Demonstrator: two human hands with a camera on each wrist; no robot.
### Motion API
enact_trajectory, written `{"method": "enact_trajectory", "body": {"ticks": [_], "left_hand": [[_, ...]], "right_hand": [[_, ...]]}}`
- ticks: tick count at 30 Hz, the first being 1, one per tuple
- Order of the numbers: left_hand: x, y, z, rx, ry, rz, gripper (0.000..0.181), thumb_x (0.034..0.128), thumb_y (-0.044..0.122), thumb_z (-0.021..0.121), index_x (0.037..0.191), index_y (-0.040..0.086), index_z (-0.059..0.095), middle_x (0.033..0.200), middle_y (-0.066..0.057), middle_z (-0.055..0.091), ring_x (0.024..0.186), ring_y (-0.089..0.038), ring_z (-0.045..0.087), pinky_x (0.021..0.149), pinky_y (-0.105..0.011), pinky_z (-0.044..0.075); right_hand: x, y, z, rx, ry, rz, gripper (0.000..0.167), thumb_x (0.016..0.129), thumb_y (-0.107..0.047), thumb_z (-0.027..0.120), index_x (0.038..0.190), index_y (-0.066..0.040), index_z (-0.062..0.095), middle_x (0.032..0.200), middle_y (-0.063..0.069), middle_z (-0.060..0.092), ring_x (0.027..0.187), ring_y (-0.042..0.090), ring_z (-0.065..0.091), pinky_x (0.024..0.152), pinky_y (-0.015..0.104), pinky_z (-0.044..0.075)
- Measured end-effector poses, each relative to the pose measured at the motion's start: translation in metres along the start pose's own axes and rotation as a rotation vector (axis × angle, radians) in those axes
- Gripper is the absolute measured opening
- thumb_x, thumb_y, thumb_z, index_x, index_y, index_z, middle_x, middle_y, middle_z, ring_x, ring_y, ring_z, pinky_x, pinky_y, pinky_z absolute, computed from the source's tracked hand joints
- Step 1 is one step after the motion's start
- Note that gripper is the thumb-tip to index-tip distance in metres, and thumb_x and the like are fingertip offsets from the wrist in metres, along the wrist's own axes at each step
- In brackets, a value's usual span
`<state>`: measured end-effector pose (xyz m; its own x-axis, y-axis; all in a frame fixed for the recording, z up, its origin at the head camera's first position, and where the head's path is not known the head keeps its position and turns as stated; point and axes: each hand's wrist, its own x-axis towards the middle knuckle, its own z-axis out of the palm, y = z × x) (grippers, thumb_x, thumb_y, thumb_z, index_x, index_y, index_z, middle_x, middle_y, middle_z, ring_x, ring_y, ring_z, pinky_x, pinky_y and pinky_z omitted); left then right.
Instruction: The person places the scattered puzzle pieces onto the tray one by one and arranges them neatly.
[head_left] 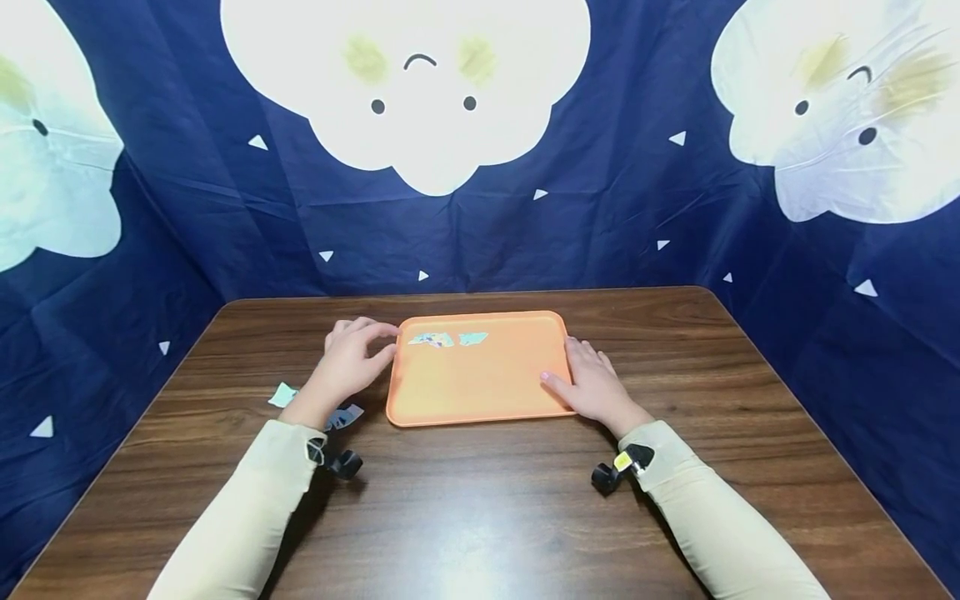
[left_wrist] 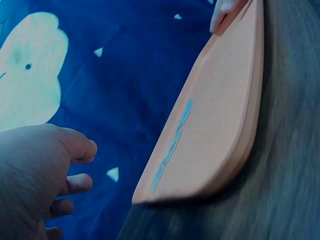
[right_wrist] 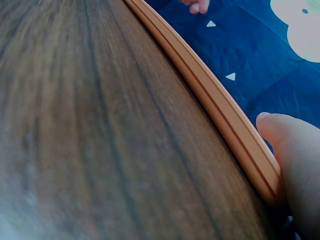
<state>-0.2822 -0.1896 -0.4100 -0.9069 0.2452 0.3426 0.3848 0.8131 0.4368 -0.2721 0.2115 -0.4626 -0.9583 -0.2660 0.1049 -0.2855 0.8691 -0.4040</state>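
Observation:
An orange tray (head_left: pixel 472 383) lies on the table. Two torn-looking printed paper pieces, one multicoloured (head_left: pixel 432 339) and one light blue (head_left: pixel 473 338), rest near its far left corner. My right hand (head_left: pixel 596 383) grips the tray's right side, thumb over the rim and fingers along the outer edge. Beside the left rim is my left hand (head_left: pixel 348 358), its fingers loosely bent with nothing between them; in the left wrist view the hand (left_wrist: pixel 37 175) appears apart from the tray (left_wrist: pixel 215 125). In the right wrist view, the right thumb (right_wrist: pixel 280 132) overlaps the tray's edge (right_wrist: pixel 215 110).
More paper pieces, a pale blue one (head_left: pixel 282 394) and a darker printed one (head_left: pixel 345 417), lie on the brown wooden table (head_left: pixel 465 500), partly hidden by the left wrist. A dark blue cloth (head_left: pixel 465 242) with clouds hangs behind the table and at both sides.

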Motion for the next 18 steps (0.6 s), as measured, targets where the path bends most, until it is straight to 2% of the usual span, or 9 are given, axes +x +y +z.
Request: {"method": "enact_trajectory", "body": {"ticks": [7, 18], "left_hand": [[-0.018, -0.03, -0.017, 0.002, 0.038, -0.018, 0.026, 0.0949, 0.017, 0.067, 0.119, 0.009, 0.071, 0.122, -0.016, 0.064, 0.112, -0.043, 0.045, 0.094, -0.065, 0.028], [-0.043, -0.066, -0.039, 0.038, 0.105, -0.035, 0.022, 0.0953, 0.017, 0.066, 0.115, 0.008, 0.07, 0.119, -0.017, 0.065, 0.111, -0.047, 0.045, 0.087, -0.066, 0.028]], "right_hand": [[0.002, 0.002, 0.0, -0.016, 0.003, -0.002, 0.092, 0.098, -0.06, 0.048, 0.157, 0.006, 0.022, 0.162, 0.024, 0.027, 0.151, 0.042, 0.02, 0.119, 0.059, 0.013], [0.001, 0.002, 0.001, -0.008, 0.008, -0.002, 0.091, 0.099, -0.059, 0.048, 0.157, 0.007, 0.022, 0.162, 0.024, 0.027, 0.151, 0.042, 0.02, 0.119, 0.059, 0.013]]}}
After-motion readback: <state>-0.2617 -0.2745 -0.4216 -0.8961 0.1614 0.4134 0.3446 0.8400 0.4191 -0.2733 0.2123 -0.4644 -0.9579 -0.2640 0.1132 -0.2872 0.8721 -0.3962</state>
